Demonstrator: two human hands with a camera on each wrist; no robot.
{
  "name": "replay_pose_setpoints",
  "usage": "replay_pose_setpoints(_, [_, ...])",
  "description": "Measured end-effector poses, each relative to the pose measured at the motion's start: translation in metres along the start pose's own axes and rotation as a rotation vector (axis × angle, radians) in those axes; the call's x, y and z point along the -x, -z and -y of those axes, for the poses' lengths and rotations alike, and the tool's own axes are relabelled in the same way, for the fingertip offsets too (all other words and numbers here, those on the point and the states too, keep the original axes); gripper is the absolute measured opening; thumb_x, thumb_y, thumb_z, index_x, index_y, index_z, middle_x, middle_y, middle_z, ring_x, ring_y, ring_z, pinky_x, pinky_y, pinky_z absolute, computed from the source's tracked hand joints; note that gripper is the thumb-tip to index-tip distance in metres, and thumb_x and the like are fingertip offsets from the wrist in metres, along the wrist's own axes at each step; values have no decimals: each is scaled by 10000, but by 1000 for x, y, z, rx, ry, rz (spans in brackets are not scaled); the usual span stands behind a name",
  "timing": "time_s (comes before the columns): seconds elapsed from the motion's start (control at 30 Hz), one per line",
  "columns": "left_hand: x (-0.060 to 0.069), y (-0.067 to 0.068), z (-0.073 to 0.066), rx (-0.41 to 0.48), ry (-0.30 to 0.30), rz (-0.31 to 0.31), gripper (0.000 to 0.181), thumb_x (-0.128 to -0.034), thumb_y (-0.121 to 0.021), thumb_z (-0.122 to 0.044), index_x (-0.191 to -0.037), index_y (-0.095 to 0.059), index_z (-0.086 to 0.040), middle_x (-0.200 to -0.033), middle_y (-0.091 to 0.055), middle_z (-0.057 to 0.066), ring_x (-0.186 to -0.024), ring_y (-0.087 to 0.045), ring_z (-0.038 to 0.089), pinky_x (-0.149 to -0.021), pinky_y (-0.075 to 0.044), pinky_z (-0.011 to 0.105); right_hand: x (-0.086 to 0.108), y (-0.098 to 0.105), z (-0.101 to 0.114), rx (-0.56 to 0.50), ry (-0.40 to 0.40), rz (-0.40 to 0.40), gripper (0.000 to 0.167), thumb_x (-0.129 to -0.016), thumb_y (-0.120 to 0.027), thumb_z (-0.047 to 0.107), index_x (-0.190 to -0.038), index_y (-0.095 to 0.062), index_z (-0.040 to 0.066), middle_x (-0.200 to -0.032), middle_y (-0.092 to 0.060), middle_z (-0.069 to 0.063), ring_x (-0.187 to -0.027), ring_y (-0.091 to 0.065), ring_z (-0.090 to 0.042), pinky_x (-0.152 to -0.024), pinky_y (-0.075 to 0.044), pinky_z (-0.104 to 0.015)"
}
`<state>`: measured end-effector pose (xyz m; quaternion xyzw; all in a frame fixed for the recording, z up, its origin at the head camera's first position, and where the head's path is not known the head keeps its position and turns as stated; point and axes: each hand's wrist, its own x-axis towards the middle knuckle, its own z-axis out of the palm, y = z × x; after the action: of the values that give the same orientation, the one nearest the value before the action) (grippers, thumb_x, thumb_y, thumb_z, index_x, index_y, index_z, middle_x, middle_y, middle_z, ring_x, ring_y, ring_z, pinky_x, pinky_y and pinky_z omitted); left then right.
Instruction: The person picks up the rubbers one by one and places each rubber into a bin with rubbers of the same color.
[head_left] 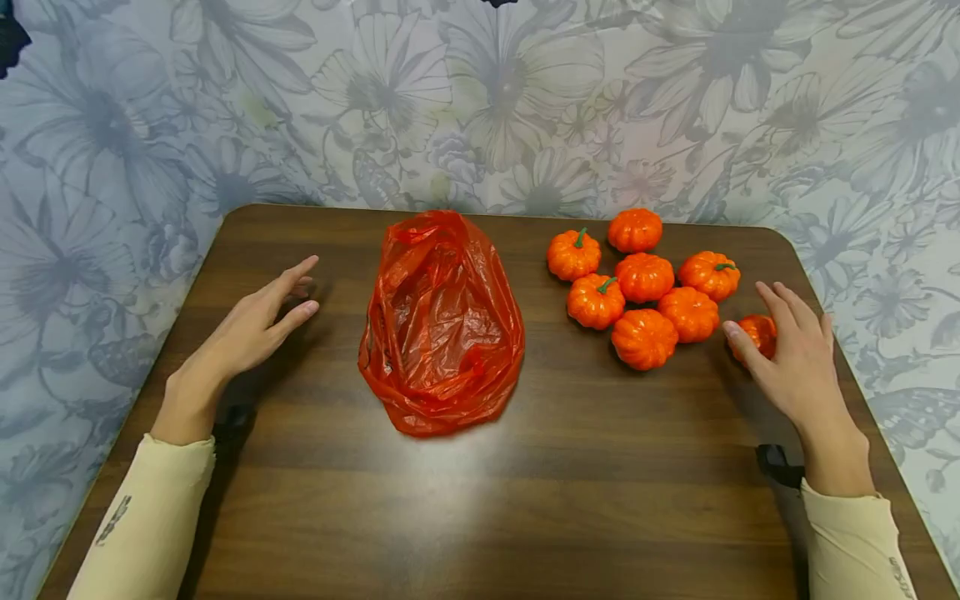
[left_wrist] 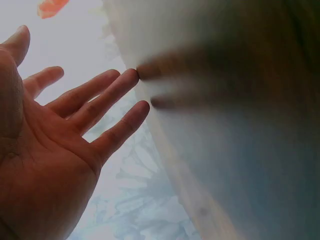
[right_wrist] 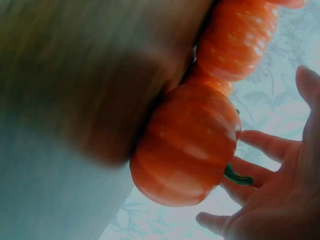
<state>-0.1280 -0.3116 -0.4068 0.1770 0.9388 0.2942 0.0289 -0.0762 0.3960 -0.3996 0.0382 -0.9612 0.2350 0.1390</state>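
My right hand (head_left: 802,358) hovers with spread fingers beside and over a small orange pumpkin (head_left: 757,335) near the table's right edge. In the right wrist view this pumpkin (right_wrist: 187,145) shows a green stem, and the fingers (right_wrist: 267,145) reach behind it without closing round it. Left of a crumpled red plastic bag (head_left: 442,333), my left hand (head_left: 258,321) is held over the table with fingers extended and nothing in it. The bag's mouth gapes toward me. In the left wrist view the left palm (left_wrist: 50,145) is bare.
Several more orange pumpkins (head_left: 645,277) cluster between the bag and my right hand, some with green stems. Everything lies on a dark brown wooden table (head_left: 480,517). Behind its far edge rises a wall with grey flower wallpaper (head_left: 540,108).
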Motion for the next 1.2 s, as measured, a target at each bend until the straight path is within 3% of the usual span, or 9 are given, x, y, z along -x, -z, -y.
replay_pose_setpoints(0.33, [-6,-12,-8,35,-35,5,677,-1098,-579,-309,-1668,-233,-427,-1491,-577,182,-1347,-567,374,-1107,-387,667,1,1,0,-2,23,-20,708,-993,-722,376,-1531,-488,-22,-1605,-384,-344,-1532,-299,-516,-1205,-46,-791])
replay_pose_setpoints(0.5, [-7,-17,-11,95,-39,12,668,-1098,-581,-292,-1659,-250,-440,-1495,-577,161,-1366,-558,359,-1122,-378,668,1,5,3,-6,44,-40,707,-982,-736,359,-1523,-495,-27,-1592,-401,-348,-1521,-316,-518,-1223,-86,-762])
replay_pose_setpoints(0.77, [-8,-23,-20,164,-43,34,677,-1092,-591,-283,-1646,-253,-473,-1502,-580,140,-1379,-552,344,-1132,-374,668,0,4,7,-32,79,-71,713,-957,-767,317,-1519,-501,-32,-1579,-418,-350,-1509,-335,-522,-1225,-79,-762])
replay_pose_setpoints(1.2, [-17,-32,-33,228,-98,68,692,-1086,-604,-236,-1652,-267,-449,-1522,-571,109,-1331,-606,349,-1099,-439,659,1,5,2,-34,44,-20,695,-973,-754,291,-1529,-487,-29,-1607,-383,-349,-1517,-316,-535,-1275,-173,-635])
